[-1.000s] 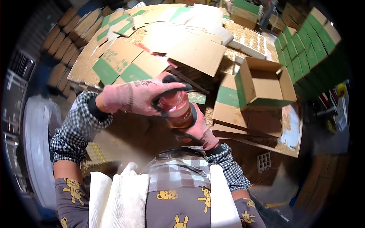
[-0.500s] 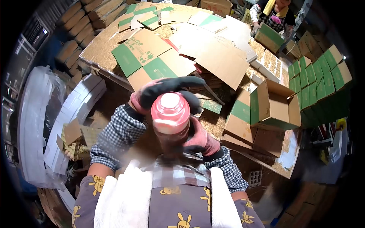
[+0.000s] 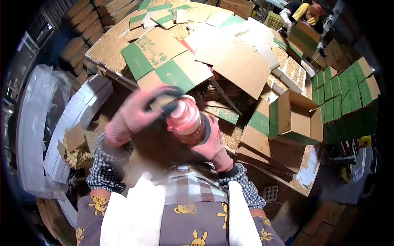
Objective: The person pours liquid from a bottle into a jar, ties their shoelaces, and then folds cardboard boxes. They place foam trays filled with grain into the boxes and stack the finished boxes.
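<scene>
Gripping a red-pink bottle (image 3: 186, 123) in front of the body, the gloved right hand (image 3: 215, 143) wraps its lower part. Half a second ago the bottle's top faced the camera; now it leans left. The gloved left hand (image 3: 133, 115), blurred, has moved from behind the bottle to its left, fingers curved at the top; whether they grip it, I cannot tell. Flattened cartons (image 3: 166, 57) lie on the table (image 3: 104, 53) beyond.
</scene>
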`<state>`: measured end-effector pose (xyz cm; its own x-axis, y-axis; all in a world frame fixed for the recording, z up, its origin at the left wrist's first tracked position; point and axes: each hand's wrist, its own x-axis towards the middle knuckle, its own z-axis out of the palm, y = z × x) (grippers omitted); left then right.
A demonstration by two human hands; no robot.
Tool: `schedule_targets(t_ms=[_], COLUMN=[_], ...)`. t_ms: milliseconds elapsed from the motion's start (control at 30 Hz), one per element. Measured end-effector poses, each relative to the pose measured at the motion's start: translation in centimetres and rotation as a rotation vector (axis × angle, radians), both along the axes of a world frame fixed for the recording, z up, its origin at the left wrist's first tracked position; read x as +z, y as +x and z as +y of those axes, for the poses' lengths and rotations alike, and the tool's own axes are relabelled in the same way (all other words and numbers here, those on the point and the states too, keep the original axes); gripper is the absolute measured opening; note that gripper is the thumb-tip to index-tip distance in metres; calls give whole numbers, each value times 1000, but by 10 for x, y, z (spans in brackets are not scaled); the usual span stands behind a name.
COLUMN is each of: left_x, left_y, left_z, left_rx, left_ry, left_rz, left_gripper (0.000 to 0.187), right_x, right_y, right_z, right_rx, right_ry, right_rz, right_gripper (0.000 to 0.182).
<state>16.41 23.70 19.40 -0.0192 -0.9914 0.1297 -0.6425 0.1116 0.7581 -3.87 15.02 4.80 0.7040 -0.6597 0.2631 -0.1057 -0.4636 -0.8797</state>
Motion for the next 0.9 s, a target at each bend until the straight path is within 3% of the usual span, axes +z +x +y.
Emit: schedule_targets(t_ms=[33,67,133,167,233,267,300,367,433,500,533,567,633,700,733,767,833,867,900], left_x=[-8,-14,-23,1,-4,-8,-13,-18,-6,-17,-29,-51,-41,-67,-70,-76,-87,-79,-88], left_y=[-21,-13,7,-13,6,8,-13,-5,-10,2,-13,-26,-49,-22,-7,-1,10,3,4], left_z=[-2,0,1,-10,1,1,4,2,9,20,24,32,34,50,60,74,99,102,105], left_rx=[-90,-78,-269,-245,149,-1,-3,-398,59,277,395,360,387,50,-110,-66,278,508,543], left_ry=[-26,-25,-83,-274,-224,-215,15,-101,-325,-308,67,174,391,49,75,87,93,549,567], left_rz=[251,250,433,570,288,-2,264,293,338,-8,-152,-405,-380,-456,-523,-500,-153,-163,-129], left_gripper=[41,41,35,31,30,31,38,44,52,48,52,59,63,71,74,74,69,70,70], right_x=[-3,-1,2,2,-6,-7,-8,-10,-13,-10,-8,-7,-21,-39,-54,-66,-76,-75,-79], right_y=[4,4,5,5,10,12,15,17,20,22,25,29,34,40,45,48,53,60,66], right_z=[0,-4,3,7,8,9,12,12,17,22,25,30,31,31,30,35,58,71,75], right_rx=[-16,77,50,14,-6,-37,-58,-6,-68,-91,-132,-157,-108,122,296,349,306,273,321], right_ry=[-148,-91,-48,-6,14,-62,-136,-159,-160,-163,-215,-269,-288,-226,-268,-159,-156,-190,-187], right_rz=[71,39,61,85,62,134,208,231,202,223,267,310,294,194,223,237,247,358,379], right_gripper=[87,87,87,86,89,91,92,94,94,94,94,94,81,74,71,72,75,79,79])
